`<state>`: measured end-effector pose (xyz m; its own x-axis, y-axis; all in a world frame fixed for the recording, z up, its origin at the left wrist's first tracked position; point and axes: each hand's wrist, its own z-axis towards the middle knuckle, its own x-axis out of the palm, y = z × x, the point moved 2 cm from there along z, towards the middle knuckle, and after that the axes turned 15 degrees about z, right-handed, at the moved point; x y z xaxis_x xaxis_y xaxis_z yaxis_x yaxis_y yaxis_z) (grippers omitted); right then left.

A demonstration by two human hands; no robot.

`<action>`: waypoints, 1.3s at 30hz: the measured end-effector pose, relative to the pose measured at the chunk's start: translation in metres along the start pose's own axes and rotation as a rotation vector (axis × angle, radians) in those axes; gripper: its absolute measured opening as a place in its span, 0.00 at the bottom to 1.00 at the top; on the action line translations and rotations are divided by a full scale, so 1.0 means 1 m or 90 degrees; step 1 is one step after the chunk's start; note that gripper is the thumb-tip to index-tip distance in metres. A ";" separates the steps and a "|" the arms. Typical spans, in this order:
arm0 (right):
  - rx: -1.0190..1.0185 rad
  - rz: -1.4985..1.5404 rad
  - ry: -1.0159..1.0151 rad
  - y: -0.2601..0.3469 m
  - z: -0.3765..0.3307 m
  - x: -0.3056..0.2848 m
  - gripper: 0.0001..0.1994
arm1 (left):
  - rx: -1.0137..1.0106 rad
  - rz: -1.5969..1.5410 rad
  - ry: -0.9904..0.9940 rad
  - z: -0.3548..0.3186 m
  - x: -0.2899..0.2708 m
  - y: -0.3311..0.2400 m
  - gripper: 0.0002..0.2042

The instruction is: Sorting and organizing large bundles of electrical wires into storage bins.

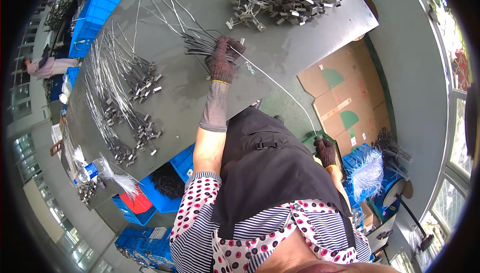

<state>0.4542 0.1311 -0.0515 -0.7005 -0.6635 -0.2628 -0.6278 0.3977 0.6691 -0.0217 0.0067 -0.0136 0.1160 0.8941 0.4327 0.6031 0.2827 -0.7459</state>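
Wearing a dark knitted glove, my left hand (225, 59) is closed over the table around a bundle of wires (199, 45). Their dark sections fan out to its left, and thin pale ends reach beyond them. From this hand a single white wire (280, 86) curves down to my right hand (326, 152). That hand, also gloved, is low on the right beside a green edge, with its fingers curled at the wire's other end. A small pale metal piece (242, 41) shows just past my left fingers.
Wire bundles with metal end pieces (145, 85) lie left on the grey table (270, 48); a larger pile (300, 3) sits at the far edge. Flattened cardboard (345, 93) covers floor on the right. Blue crates (92, 20) and a plastic bottle (90, 172) are leftward.
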 end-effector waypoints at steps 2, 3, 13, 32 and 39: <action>-0.037 -0.043 0.000 -0.002 -0.006 0.002 0.22 | 0.070 0.051 0.061 0.001 -0.012 -0.007 0.11; -0.097 -0.047 -0.002 0.007 -0.016 0.004 0.22 | 0.066 0.014 0.064 0.002 -0.017 -0.004 0.11; -0.119 -0.036 0.014 0.024 0.013 0.049 0.23 | -0.114 0.080 0.170 -0.024 -0.009 0.056 0.11; -0.146 0.194 0.275 0.187 0.005 0.181 0.20 | -0.106 0.168 0.237 -0.072 0.017 0.010 0.13; -0.044 0.201 0.326 0.197 0.031 0.215 0.28 | 0.047 0.212 0.185 -0.021 -0.031 -0.034 0.15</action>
<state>0.1699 0.0863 0.0022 -0.5857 -0.7479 0.3123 -0.3812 0.5943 0.7082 -0.0285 -0.0377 0.0090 0.5170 0.8090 0.2797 0.4386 0.0302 -0.8982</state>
